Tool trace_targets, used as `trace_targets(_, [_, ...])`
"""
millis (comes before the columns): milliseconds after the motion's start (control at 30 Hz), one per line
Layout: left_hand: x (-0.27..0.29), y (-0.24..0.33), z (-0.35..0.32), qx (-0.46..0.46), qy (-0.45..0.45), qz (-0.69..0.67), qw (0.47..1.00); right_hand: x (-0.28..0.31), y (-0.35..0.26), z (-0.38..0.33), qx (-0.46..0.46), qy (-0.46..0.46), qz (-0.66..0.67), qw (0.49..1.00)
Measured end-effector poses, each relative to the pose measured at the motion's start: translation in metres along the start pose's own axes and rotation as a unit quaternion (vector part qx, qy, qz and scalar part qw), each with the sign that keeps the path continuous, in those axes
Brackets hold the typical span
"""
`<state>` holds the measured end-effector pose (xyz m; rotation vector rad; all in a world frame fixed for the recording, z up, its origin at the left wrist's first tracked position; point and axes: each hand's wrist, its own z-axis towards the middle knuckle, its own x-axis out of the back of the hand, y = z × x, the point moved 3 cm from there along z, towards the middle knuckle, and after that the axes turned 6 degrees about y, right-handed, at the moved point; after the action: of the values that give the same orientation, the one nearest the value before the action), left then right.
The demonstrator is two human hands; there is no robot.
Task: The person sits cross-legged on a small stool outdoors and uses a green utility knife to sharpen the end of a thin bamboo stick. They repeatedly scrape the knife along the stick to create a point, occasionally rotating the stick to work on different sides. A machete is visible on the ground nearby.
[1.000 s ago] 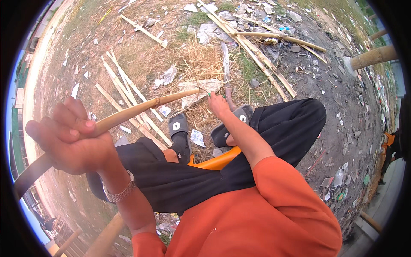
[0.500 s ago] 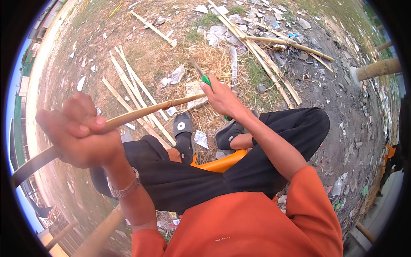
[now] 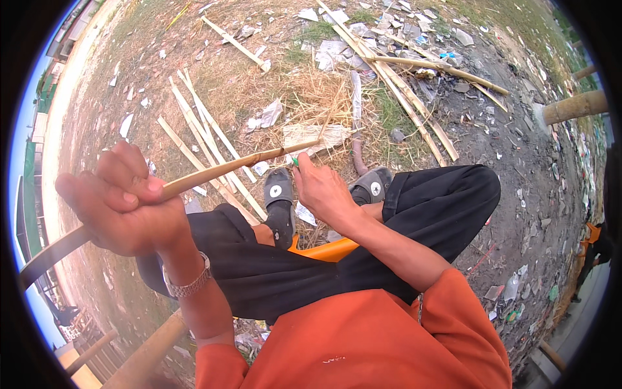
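Note:
My left hand point(image 3: 126, 206) is closed around a long bamboo strip point(image 3: 217, 173), which slants up to the right across my lap. The strip's near end runs past my fist toward the left rim. My right hand point(image 3: 326, 194) is closed on a green-handled knife point(image 3: 295, 161) just below the strip's far part. Only a bit of green shows, and the blade is hidden or too small to make out. Beyond the strip's far end a pale wooden block point(image 3: 334, 137) lies on straw. A thin curled shaving point(image 3: 329, 115) rises by the strip's tip.
Several split bamboo strips point(image 3: 194, 126) lie at the left, and longer poles point(image 3: 414, 104) cross at the far right. A long grey piece with a brown lower end point(image 3: 357, 123) lies near my right foot. An orange seat point(image 3: 327, 251) is beneath me. Litter and broken tile cover the ground.
My right hand has moved left and down with the knife, from beyond the strip's tip to beneath the strip. My left hand and the strip have barely moved.

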<state>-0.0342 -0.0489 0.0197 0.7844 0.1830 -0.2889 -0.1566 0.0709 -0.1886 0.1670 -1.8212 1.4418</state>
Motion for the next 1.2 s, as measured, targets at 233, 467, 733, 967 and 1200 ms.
trace_targets(233, [-0.01, 0.004, -0.003, 0.011, -0.007, 0.023, 1.0, -0.02, 0.074, 0.003, -0.078, 0.031, -0.048, 0.995])
trace_targets(467, [-0.009, 0.004, -0.001, 0.027, 0.024, 0.013, 0.999, -0.029, 0.061, 0.005, -0.037, 0.013, 0.004, 0.999])
trace_targets(733, [-0.009, 0.005, -0.001, 0.006, 0.01, 0.035, 0.999, -0.029, 0.064, 0.005, -0.045, -0.004, -0.003, 0.999])
trace_targets(967, [-0.01, 0.003, -0.003, 0.017, 0.002, -0.006, 1.0, -0.02, 0.047, 0.008, -0.049, -0.02, 0.015, 0.998])
trace_targets(1200, [-0.011, 0.002, -0.003, 0.011, 0.016, 0.02, 1.0, -0.039, 0.075, 0.016, -0.057, -0.009, -0.044, 0.997])
